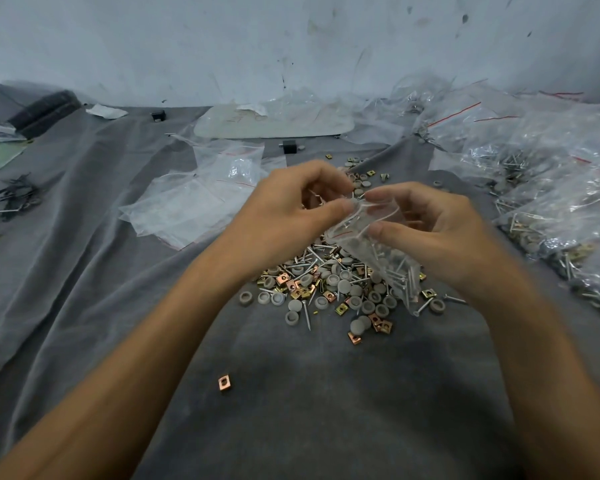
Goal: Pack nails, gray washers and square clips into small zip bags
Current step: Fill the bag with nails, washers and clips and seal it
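Observation:
A small clear zip bag (383, 261) with a red line near its mouth hangs over the middle of the cloth, holding nails and gray washers. My left hand (284, 216) pinches its mouth from the left, and my right hand (437, 230) grips the mouth from the right. Beneath the bag lies a loose pile (329, 289) of nails, gray washers and copper and brass square clips. One square clip (224, 382) lies alone nearer to me.
Empty zip bags (194, 202) lie left of my hands. Filled bags (561, 202) crowd the right side. A gray wrinkled cloth (101, 271) covers the surface. Black ties (14, 197) lie at far left, a white wall (291, 46) stands behind.

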Action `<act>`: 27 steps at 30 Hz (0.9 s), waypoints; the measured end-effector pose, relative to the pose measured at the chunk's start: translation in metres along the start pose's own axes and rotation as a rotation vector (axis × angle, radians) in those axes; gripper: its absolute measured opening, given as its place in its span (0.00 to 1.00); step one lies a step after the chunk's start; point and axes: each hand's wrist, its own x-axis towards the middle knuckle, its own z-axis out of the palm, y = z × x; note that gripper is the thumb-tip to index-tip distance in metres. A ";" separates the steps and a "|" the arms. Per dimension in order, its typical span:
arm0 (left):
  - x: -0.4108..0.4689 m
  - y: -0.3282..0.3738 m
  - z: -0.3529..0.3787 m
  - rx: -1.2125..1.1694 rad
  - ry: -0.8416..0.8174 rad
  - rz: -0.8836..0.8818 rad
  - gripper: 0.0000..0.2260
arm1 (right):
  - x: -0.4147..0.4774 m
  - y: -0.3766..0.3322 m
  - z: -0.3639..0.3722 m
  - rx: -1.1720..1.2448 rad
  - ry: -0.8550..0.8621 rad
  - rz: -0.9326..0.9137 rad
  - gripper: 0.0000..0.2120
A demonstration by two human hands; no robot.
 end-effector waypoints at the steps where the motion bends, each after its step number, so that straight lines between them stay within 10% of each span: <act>1: 0.000 -0.005 -0.001 -0.001 0.021 -0.007 0.05 | 0.000 0.000 -0.001 -0.004 0.005 -0.002 0.16; 12: -0.012 -0.046 0.028 0.562 -0.421 -0.017 0.17 | 0.001 0.003 -0.004 -0.022 0.028 -0.007 0.14; 27: -0.003 -0.040 0.041 0.666 -0.451 0.017 0.18 | -0.002 -0.004 -0.002 -0.025 0.024 0.010 0.14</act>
